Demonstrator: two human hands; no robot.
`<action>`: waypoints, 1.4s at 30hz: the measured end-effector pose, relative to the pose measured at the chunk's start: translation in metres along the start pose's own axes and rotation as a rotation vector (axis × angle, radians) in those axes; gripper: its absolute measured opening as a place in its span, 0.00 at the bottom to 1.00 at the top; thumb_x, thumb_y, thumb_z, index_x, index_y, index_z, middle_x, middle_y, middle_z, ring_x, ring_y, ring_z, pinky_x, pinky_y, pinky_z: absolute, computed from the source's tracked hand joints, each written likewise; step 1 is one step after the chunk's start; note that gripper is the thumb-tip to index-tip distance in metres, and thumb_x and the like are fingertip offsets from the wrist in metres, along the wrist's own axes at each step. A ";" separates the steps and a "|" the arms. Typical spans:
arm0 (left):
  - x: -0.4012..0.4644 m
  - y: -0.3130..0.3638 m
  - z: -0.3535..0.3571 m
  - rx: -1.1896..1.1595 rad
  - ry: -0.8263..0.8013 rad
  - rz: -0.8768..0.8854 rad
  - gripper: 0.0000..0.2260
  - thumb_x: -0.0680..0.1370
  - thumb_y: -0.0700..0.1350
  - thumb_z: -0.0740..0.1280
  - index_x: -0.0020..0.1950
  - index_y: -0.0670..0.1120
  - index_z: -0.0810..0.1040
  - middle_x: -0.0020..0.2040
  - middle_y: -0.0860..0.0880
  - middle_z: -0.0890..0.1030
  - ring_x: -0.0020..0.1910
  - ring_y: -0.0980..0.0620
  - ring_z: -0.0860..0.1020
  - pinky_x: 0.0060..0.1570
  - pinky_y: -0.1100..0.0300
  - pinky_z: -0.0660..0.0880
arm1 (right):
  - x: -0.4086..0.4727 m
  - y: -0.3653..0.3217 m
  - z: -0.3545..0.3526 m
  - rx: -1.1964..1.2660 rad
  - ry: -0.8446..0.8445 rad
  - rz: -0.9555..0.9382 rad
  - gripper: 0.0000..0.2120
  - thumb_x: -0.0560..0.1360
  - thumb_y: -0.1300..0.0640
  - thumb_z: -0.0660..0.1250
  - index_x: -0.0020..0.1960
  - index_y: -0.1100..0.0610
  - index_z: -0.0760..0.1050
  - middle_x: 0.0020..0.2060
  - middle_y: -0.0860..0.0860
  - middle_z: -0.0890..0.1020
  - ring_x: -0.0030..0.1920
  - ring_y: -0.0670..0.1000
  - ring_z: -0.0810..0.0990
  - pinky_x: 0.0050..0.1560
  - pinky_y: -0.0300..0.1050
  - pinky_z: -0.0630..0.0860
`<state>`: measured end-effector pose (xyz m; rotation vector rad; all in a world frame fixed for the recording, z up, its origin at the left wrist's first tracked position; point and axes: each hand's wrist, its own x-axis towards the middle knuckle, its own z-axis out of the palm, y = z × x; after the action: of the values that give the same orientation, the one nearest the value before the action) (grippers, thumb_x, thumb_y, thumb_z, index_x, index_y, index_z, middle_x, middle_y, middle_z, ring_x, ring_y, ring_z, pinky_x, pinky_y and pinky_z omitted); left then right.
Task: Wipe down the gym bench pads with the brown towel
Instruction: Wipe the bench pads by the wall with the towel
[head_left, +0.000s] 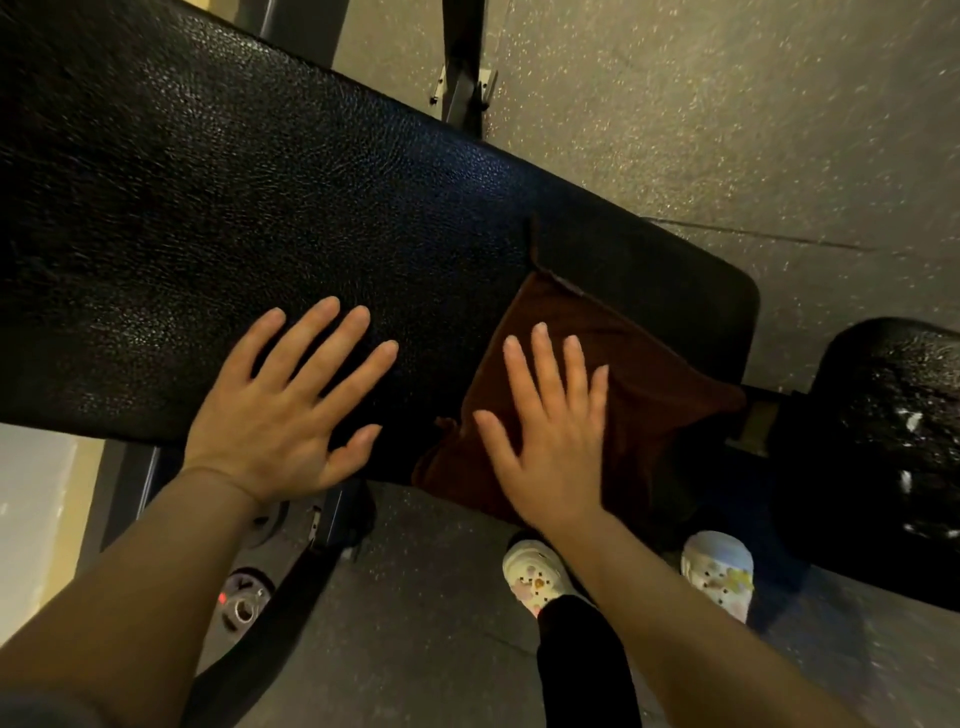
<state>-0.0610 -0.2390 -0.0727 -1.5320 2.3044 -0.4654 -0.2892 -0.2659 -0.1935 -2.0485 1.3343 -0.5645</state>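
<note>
A long black textured bench pad (249, 208) runs from the upper left down to the right. A second, smaller black pad (893, 436) lies at the right edge. The brown towel (660, 395) is spread over the long pad's right end and hangs over its near edge. My right hand (550, 431) lies flat on the towel, fingers straight and spread. My left hand (291, 410) rests flat on the bare pad to the left of the towel, fingers spread.
The bench's metal frame (462, 67) stands behind the pad and another bar (270, 639) curves below it. A small weight plate (244, 603) lies on the speckled floor (727, 130). My feet in white clogs (535, 577) stand near the bench.
</note>
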 end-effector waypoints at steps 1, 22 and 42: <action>0.000 0.000 0.000 -0.001 0.004 -0.003 0.27 0.79 0.57 0.58 0.76 0.47 0.69 0.76 0.39 0.67 0.75 0.39 0.63 0.72 0.41 0.58 | 0.001 0.017 -0.003 -0.025 0.001 -0.035 0.30 0.81 0.37 0.49 0.79 0.50 0.53 0.78 0.50 0.54 0.79 0.53 0.49 0.76 0.60 0.42; 0.001 0.001 0.003 0.012 0.006 -0.008 0.28 0.78 0.58 0.59 0.75 0.47 0.70 0.75 0.40 0.68 0.74 0.39 0.64 0.71 0.41 0.59 | -0.062 0.093 -0.012 -0.046 -0.094 0.399 0.35 0.80 0.36 0.43 0.80 0.54 0.44 0.80 0.55 0.45 0.79 0.57 0.42 0.77 0.62 0.45; -0.001 0.003 0.002 0.009 0.010 -0.003 0.28 0.79 0.57 0.58 0.76 0.47 0.69 0.75 0.39 0.67 0.74 0.38 0.64 0.72 0.41 0.58 | 0.048 0.052 -0.031 0.038 -0.006 0.004 0.29 0.82 0.41 0.49 0.80 0.51 0.52 0.79 0.48 0.50 0.79 0.51 0.47 0.76 0.59 0.37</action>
<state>-0.0621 -0.2372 -0.0754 -1.5324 2.3050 -0.4842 -0.3237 -0.3334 -0.2069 -2.0143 1.3144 -0.5774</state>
